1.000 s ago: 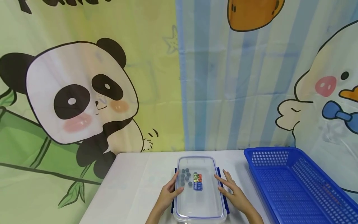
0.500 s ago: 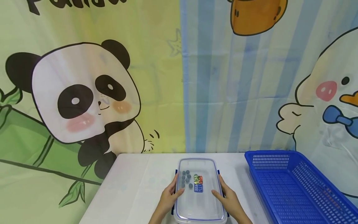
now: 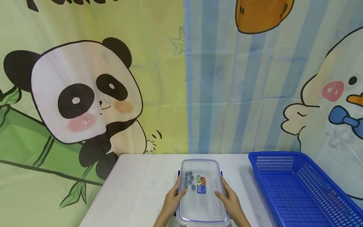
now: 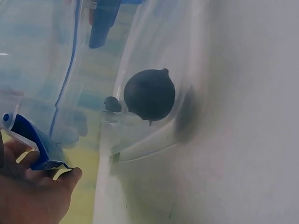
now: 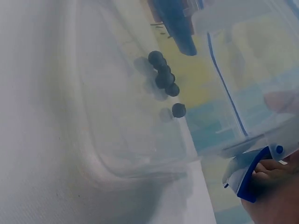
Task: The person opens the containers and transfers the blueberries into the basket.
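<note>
A clear plastic food storage box [image 3: 204, 206] with a blue-edged lid lies lengthwise before me on the white table. Several dark blue-grey balls [image 3: 190, 181] show through the lid on its left half, beside a colourful label [image 3: 201, 185]. My left hand [image 3: 171, 196] grips the box's left side, thumb on the lid. On the opposite side my right hand [image 3: 233, 201] holds it the same way. Blue latches jut outward: the left latch [image 4: 39, 144] and the right latch [image 5: 254, 175] each have fingers behind or against them. The fingers under the sides are mostly hidden from the head view.
A large blue perforated basket [image 3: 297, 192] stands on the right of the white table [image 3: 130, 189]. A patterned cloth [image 3: 164, 94] with a panda and a white bird hangs behind the table's far edge.
My right hand, spread lightly at the box's edge a second ago, has closed round that side with its thumb on the lid. The left hand keeps its grip; the box stays in place.
</note>
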{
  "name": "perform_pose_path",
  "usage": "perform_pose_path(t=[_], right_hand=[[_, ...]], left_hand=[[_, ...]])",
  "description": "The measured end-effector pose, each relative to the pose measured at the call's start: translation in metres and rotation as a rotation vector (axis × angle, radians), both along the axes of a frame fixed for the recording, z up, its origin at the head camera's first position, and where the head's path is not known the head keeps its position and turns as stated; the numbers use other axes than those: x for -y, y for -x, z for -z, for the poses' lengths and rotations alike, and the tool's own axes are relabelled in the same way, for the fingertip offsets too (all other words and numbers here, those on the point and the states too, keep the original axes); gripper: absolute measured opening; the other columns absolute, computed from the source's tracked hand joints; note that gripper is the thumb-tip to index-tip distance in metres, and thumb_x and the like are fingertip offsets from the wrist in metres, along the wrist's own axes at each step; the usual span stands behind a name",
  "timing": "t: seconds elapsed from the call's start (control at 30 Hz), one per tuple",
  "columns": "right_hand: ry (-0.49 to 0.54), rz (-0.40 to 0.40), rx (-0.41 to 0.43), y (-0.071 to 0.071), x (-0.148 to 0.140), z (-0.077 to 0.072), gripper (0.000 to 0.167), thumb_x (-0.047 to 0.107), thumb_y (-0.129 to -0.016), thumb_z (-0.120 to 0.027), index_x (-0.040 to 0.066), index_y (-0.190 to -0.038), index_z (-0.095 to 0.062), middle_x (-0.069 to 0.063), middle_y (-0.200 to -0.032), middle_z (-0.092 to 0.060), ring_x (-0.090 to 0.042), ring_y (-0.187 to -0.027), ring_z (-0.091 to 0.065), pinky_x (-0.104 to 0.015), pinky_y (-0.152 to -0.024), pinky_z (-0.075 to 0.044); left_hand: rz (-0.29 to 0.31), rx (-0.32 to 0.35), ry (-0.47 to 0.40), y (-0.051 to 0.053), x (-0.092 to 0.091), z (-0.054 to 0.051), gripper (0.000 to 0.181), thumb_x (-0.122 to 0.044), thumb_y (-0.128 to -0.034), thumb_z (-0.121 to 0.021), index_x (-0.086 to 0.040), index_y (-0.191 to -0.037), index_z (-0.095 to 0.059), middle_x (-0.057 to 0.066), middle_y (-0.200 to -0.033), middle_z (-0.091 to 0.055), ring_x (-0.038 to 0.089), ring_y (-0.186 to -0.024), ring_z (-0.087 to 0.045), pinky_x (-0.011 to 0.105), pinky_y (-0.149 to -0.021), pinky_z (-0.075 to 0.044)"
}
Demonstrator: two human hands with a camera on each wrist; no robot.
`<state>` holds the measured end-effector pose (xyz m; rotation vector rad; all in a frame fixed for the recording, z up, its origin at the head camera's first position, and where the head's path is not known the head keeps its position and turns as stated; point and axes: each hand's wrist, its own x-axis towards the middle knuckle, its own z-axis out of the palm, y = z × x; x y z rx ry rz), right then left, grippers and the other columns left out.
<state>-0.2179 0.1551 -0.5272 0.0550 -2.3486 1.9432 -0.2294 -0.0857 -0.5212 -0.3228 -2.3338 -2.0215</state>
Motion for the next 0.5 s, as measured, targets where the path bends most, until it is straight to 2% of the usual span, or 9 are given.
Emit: perform_pose_path(t=[0.07,0.2,0.37,0.5], right_hand=[[0.034,-0.003,0.006,0.001,0.0,0.0,0.076,0.025,-0.086,-0.064,0.008,-0.147,-0.022,-0.017,-0.148,-0.022,-0.035,-0.13,-0.03,-0.045,-0.1,-0.036],[0.066,-0.022,0.025,0.001,0.001,-0.001,0.078,0.028,-0.086,-0.064,0.011,-0.147,-0.02,-0.015,-0.15,-0.019,-0.034,-0.131,-0.027,-0.044,-0.1,-0.036],[0.102,-0.039,0.028,0.0,0.0,0.0,0.078,0.028,-0.085,-0.064,0.012,-0.147,-0.019,-0.011,-0.151,-0.014,-0.031,-0.133,-0.023,-0.038,-0.102,-0.03],[0.129,-0.042,0.023,-0.001,-0.002,0.002,0.077,0.026,-0.085,-0.064,0.013,-0.147,-0.02,-0.009,-0.151,-0.013,-0.03,-0.134,-0.023,-0.036,-0.102,-0.029]], left_hand=[[0.009,-0.009,-0.003,0.003,0.0,0.003,0.062,-0.019,-0.0902,-0.058,-0.007,-0.144,-0.029,0.02,-0.143,-0.028,0.039,-0.126,-0.035,0.044,-0.097,-0.039],[0.053,0.005,-0.045,0.012,0.004,0.018,0.065,-0.022,-0.0906,-0.057,-0.012,-0.146,-0.025,0.013,-0.148,-0.021,0.032,-0.132,-0.026,0.04,-0.104,-0.028],[0.125,0.029,-0.091,0.014,0.006,0.021,0.069,-0.025,-0.0913,-0.056,-0.009,-0.147,-0.018,0.009,-0.151,-0.012,0.028,-0.137,-0.014,0.036,-0.107,-0.016],[0.137,0.031,-0.097,0.013,0.005,0.02,0.069,-0.02,-0.0919,-0.055,-0.008,-0.147,-0.016,0.01,-0.152,-0.01,0.027,-0.137,-0.012,0.034,-0.107,-0.014]])
